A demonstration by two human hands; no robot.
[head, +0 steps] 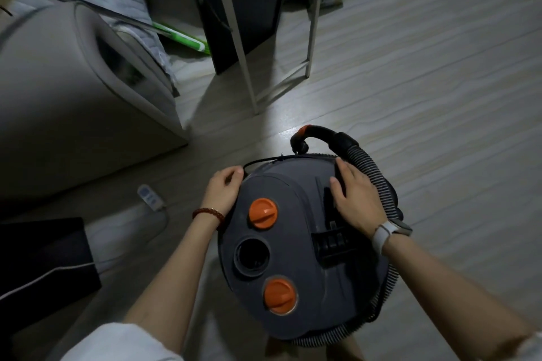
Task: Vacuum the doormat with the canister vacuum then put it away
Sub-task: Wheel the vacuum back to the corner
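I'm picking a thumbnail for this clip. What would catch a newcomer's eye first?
The dark grey canister vacuum at centre, with two bright orange knobs on its top. The left hand and right hand press its sides, the ribbed hose coiled around it. A white appliance looms at upper left.

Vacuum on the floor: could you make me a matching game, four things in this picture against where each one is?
Things:
1. left hand
2. right hand
3. hose
4. remote control

Places:
A. coiled around the vacuum body
B. lying on the floor left of the vacuum
C. on the vacuum's left edge
D. flat on the vacuum's top, right side

Pairs: 1-C, 2-D, 3-A, 4-B
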